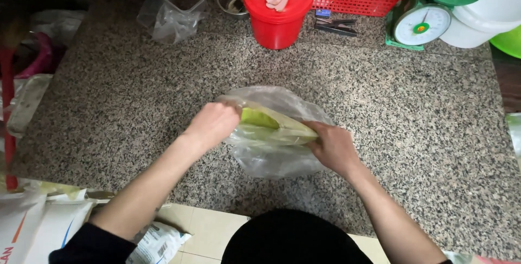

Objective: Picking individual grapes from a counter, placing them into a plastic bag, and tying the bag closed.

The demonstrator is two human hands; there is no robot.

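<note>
Clear plastic bag [274, 144] with a green-yellow item [259, 118] inside lies mid-counter [407, 128], the left hand [213, 124] and right hand [332, 145] each clamped on its mouth. Bagging looks underway; the mouth likely wants gathering evenly, well short of the red bucket [277, 11].

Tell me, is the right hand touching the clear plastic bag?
Touching. The head view shows the right hand gripping the clear plastic bag at its edge, fingers pinched onto the film.
</note>
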